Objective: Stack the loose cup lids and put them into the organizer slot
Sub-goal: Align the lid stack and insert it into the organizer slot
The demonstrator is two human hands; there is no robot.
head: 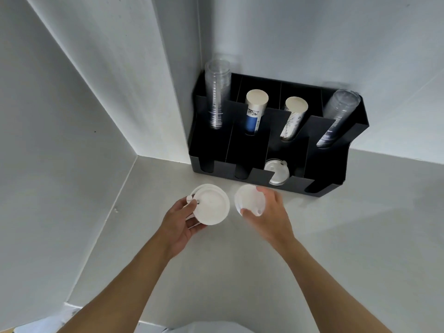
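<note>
My left hand grips a small stack of white cup lids by its near-left edge, just above the counter. To the right, my right hand holds a single white lid, tilted on edge between thumb and fingers. The two sets of lids are a short gap apart. Behind them stands a black organizer in the corner. Its third front slot from the left holds several white lids.
The organizer's rear slots hold a stack of clear cups, a blue-and-white paper cup stack, a printed paper cup stack and another stack of clear cups. White walls close in the left and back. The grey counter stretches right.
</note>
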